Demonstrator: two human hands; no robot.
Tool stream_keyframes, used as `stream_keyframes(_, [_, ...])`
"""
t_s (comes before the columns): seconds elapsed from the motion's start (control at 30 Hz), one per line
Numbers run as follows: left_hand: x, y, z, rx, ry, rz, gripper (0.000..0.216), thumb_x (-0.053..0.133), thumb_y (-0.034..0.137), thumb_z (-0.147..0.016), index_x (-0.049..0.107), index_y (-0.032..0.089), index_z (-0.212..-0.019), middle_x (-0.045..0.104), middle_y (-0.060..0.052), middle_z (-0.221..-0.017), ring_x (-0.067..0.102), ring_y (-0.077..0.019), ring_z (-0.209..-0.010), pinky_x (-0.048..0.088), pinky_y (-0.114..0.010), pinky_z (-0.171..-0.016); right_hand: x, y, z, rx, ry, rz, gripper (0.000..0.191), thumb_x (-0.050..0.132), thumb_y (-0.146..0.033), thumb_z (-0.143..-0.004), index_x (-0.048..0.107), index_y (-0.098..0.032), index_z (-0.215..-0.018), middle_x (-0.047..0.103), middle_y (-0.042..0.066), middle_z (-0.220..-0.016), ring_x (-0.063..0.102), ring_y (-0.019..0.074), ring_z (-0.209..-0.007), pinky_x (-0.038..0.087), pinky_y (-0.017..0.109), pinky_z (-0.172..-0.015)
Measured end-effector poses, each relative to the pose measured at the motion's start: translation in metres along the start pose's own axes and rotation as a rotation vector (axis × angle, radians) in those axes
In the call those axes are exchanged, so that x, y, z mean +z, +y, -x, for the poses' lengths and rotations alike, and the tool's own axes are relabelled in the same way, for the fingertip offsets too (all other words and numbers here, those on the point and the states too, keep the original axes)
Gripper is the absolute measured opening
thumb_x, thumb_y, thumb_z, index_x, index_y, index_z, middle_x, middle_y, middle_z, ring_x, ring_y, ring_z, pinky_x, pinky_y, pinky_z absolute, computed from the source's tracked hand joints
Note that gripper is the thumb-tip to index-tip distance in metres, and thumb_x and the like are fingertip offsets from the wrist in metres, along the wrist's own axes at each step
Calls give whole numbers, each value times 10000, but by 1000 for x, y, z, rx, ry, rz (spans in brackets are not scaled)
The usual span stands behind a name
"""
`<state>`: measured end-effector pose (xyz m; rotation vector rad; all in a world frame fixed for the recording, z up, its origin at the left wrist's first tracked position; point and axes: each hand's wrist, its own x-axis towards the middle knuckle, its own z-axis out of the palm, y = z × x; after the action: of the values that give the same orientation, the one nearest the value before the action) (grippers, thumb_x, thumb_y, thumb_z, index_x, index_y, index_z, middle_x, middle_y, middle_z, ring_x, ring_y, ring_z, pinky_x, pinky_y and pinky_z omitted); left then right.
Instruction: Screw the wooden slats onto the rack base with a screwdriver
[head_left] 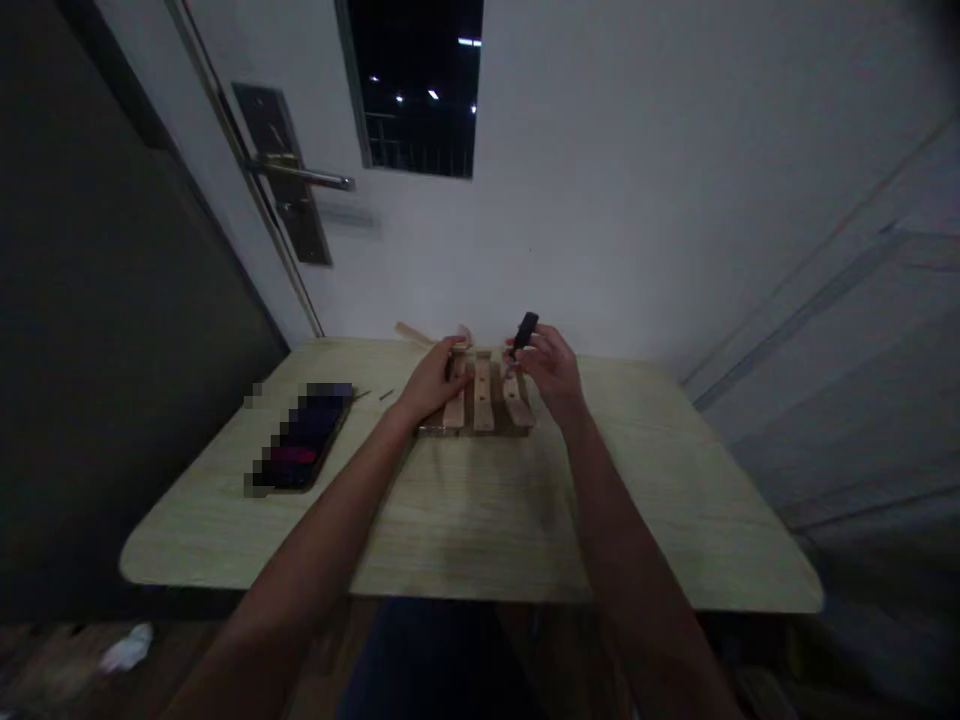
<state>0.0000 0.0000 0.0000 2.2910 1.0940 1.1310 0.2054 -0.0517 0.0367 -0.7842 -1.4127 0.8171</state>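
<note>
A small wooden assembly of three parallel slats [483, 398] lies at the far middle of the pale table [465, 520]. My left hand [433, 383] rests on its left slat, fingers curled over the slat's far end. My right hand [551, 368] hovers over the right slat and pinches a small black tool [525, 330], which sticks up and away from me. What the tool's tip touches is hidden by my fingers.
A dark phone [304, 448] lies on the table's left side. Small loose bits [385, 394] and a wooden strip [414, 333] lie near the far edge. A white door with a metal handle [300, 176] stands behind, and a dark wall lies to the left.
</note>
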Motion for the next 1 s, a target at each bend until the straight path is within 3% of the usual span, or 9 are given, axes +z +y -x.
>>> stream_keyframes(0.17, [-1, 1, 0, -6, 10, 5, 560, 597, 352, -785, 423, 161, -1282, 567, -118, -1222, 572, -230, -1071, 454, -385, -955, -7, 10, -2, -9, 77, 123, 515, 699, -474, -705, 525, -278, -1149, 657, 33, -961, 653, 155, -788, 558, 318, -688])
stream_keyframes(0.47, [-10, 4, 0, -41, 18, -13, 583, 611, 350, -761, 418, 154, -1275, 591, -119, -1159, 579, -236, -1046, 464, -388, -925, -3, 8, 0, 10, 36, 106, 438, 701, -423, -703, 571, -246, -1083, 648, 49, -1028, 644, 138, -755, 571, 319, -680])
stream_keyframes(0.67, [-10, 5, 1, -55, 23, -19, 580, 611, 331, -765, 407, 163, -1282, 589, -117, -1155, 579, -235, -1039, 472, -384, -905, -2, 4, 2, -1, -10, 121, 391, 688, -385, -718, 572, -241, -1062, 638, 57, -1060, 644, 160, -852, 571, 321, -706])
stream_keyframes(1.0, [-9, 5, 0, -52, 26, -2, 580, 610, 349, -763, 412, 164, -1276, 581, -115, -1168, 579, -241, -1028, 475, -401, -899, -3, 7, 3, 11, -27, 192, 417, 717, -375, -690, 551, -264, -1055, 613, 7, -914, 597, 115, -726, 549, 254, -607])
